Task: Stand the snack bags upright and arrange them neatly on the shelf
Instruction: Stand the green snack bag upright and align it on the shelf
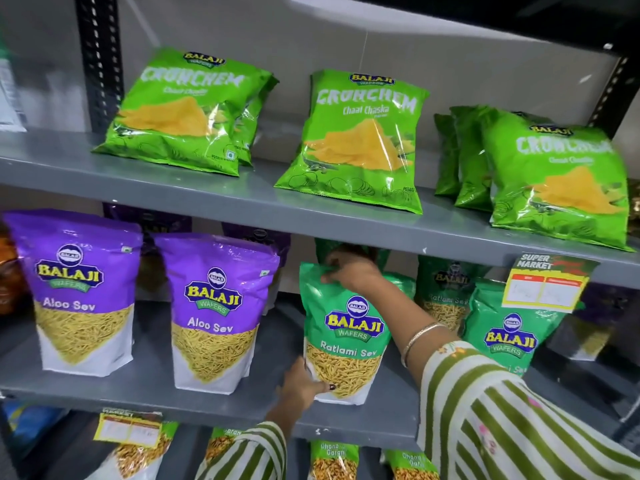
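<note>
A green Ratlami Sev bag (pixel 346 327) stands upright on the middle grey shelf (pixel 145 386). My right hand (pixel 349 268) pinches its top edge. My left hand (pixel 304 386) grips its lower left corner at the shelf surface. Two purple Aloo Sev bags (pixel 79 292) (pixel 214 313) stand upright to the left. More green Ratlami Sev bags (pixel 509 327) stand to the right, partly hidden by my right arm. On the upper shelf, light-green Crunchem bags (pixel 360 140) lean back, one group at the left (pixel 180 112) and one at the right (pixel 554 174).
A yellow price tag (pixel 547 282) hangs from the upper shelf's front edge at right. Another tag (pixel 128 429) hangs below the middle shelf. Green Chana bags (pixel 332 459) stand on the bottom shelf. A black perforated upright (pixel 100 57) stands at back left.
</note>
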`<state>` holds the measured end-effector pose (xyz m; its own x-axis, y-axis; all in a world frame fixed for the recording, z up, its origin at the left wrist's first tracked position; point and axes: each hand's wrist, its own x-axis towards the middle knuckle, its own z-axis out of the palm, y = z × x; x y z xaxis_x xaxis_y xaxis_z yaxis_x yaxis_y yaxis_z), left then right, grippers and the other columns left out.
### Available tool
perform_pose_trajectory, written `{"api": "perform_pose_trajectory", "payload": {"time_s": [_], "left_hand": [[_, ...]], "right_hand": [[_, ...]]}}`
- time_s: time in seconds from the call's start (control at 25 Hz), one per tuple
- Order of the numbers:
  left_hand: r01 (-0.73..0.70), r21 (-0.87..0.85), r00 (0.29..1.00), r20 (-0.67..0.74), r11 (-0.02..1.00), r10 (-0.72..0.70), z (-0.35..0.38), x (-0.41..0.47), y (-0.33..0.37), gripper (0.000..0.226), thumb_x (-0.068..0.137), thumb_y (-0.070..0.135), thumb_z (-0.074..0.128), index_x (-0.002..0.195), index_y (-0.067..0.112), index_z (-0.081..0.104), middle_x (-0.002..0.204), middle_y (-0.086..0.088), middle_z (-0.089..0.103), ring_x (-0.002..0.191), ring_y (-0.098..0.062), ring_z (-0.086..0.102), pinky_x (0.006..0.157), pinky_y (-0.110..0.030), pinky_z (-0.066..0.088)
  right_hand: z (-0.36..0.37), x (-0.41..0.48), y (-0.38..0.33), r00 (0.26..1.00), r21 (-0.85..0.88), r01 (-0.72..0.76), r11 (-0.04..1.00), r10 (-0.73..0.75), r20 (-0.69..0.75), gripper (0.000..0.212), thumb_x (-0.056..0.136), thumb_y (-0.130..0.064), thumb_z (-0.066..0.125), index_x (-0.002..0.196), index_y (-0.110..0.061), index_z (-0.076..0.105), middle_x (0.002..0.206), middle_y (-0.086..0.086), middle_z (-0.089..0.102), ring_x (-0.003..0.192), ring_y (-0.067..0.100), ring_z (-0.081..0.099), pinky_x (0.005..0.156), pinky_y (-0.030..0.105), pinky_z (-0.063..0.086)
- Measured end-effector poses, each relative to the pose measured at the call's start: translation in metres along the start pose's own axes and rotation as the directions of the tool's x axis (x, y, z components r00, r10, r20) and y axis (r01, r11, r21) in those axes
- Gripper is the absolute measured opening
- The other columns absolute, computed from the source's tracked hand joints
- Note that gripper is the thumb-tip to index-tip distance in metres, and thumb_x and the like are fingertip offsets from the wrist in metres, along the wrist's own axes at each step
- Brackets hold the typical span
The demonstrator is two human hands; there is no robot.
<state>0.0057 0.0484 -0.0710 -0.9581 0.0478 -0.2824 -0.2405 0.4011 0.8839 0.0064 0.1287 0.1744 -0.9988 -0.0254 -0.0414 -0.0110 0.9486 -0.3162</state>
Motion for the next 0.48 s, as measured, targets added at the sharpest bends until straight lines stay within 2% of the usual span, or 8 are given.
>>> {"api": "perform_pose_trajectory", "payload": {"time_s": [0.16,0.2,0.28,0.32,0.36,0.4,0.44,0.48], "left_hand": [[-0.024,0.049,0.999,-0.025,0.999,0.025,-0.003,-0.018,0.014,0.049,0.059,0.031,0.08,0.092,0.02,0.046,0.117,-0.008,0.064,0.111,-0.028,0.058,0.103,-0.046,0.042],[-0.029,0.048,0.999,-0.029,0.998,0.03,-0.003,-0.02,0.015,0.049,0.061,0.03,0.08,0.096,0.017,0.048,0.117,-0.009,0.064,0.111,-0.028,0.058,0.103,-0.045,0.042],[-0.058,0.056,0.998,0.002,0.997,0.058,-0.008,-0.017,0.013,0.06,0.056,0.033,0.082,0.102,0.011,0.051,0.116,-0.011,0.064,0.11,-0.029,0.058,0.099,-0.042,0.046],[-0.088,0.052,0.996,0.034,0.995,0.087,-0.011,-0.014,0.011,0.07,0.047,0.038,0.083,0.103,0.011,0.052,0.117,-0.011,0.064,0.11,-0.028,0.06,0.098,-0.043,0.047],[-0.102,0.031,0.993,0.057,0.994,0.1,-0.013,-0.007,0.006,0.081,0.037,0.043,0.082,0.106,0.012,0.053,0.119,-0.011,0.065,0.11,-0.026,0.06,0.098,-0.043,0.048],[-0.102,0.013,0.992,0.07,0.995,0.101,-0.014,-0.001,0.001,0.09,0.029,0.044,0.08,0.109,0.013,0.053,0.121,-0.01,0.065,0.111,-0.025,0.06,0.099,-0.044,0.048],[-0.1,-0.004,0.992,0.078,0.995,0.1,-0.015,0.003,-0.002,0.093,0.026,0.043,0.08,0.11,0.014,0.053,0.123,-0.01,0.064,0.112,-0.025,0.06,0.1,-0.044,0.048],[-0.096,0.005,0.992,0.081,0.995,0.095,-0.016,0.0,0.0,0.091,0.028,0.039,0.083,0.11,0.013,0.054,0.123,-0.012,0.064,0.112,-0.026,0.06,0.1,-0.043,0.048]], "right_hand": [[0.001,0.001,0.006,0.988,0.073,-0.067,0.995,0.076,-0.134,0.048,0.086,-0.042,0.056,0.126,-0.016,0.052,0.118,0.015,0.065,0.087,0.025,0.058,0.074,0.03,0.043],[0.0,0.0,0.008,0.986,0.089,-0.075,0.993,0.087,-0.139,0.046,0.084,-0.046,0.056,0.119,-0.015,0.056,0.111,0.014,0.066,0.085,0.024,0.057,0.071,0.03,0.042],[0.002,-0.014,0.018,0.968,0.142,-0.088,0.986,0.119,-0.223,0.046,0.079,-0.056,0.057,0.088,-0.011,0.058,0.082,0.012,0.062,0.081,0.024,0.053,0.069,0.031,0.041],[0.007,-0.02,0.031,0.939,0.16,-0.081,0.984,0.129,-0.32,0.051,0.075,-0.06,0.059,0.082,-0.009,0.054,0.074,0.011,0.058,0.083,0.025,0.053,0.076,0.035,0.043],[0.015,-0.025,0.048,0.879,0.219,-0.094,0.971,0.184,-0.439,0.058,0.072,-0.06,0.062,0.091,-0.006,0.054,0.083,0.013,0.06,0.094,0.027,0.053,0.09,0.038,0.041],[0.03,-0.028,0.069,0.813,0.334,-0.075,0.94,0.251,-0.525,0.075,0.068,-0.058,0.066,0.113,0.0,0.05,0.107,0.018,0.06,0.112,0.03,0.05,0.104,0.042,0.034],[0.049,-0.034,0.089,0.775,0.448,-0.049,0.893,0.317,-0.546,0.095,0.064,-0.055,0.072,0.131,0.002,0.036,0.132,0.021,0.049,0.128,0.031,0.04,0.113,0.045,0.028],[0.071,-0.038,0.109,0.785,0.556,-0.01,0.831,0.351,-0.511,0.106,0.061,-0.05,0.077,0.14,-0.002,0.024,0.144,0.019,0.038,0.135,0.03,0.032,0.116,0.046,0.026]]}}
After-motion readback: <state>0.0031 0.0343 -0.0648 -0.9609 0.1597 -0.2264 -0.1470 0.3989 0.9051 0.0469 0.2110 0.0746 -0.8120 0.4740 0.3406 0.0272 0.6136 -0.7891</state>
